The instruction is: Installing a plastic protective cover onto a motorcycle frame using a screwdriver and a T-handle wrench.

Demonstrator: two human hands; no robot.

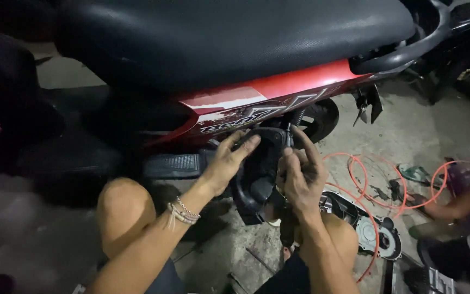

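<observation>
1. At the bottom of the frame the person squats, bare knees apart, forearms reaching up toward centre; a beaded bracelet circles the left wrist.
2. At mid-frame the left hand lies with fingers spread and wrapped over the upper left edge of a black plastic cover, seemingly steadying it against the scooter.
3. The right hand is curled on the cover's right side, fingers pinched at its rim; whether they hold a small part is hidden.
4. Right of centre, on the concrete floor, lie an orange hose in loops and a metal engine casing, set within reach.
5. Farthest, filling the top, stands the red scooter with its black seat.
</observation>
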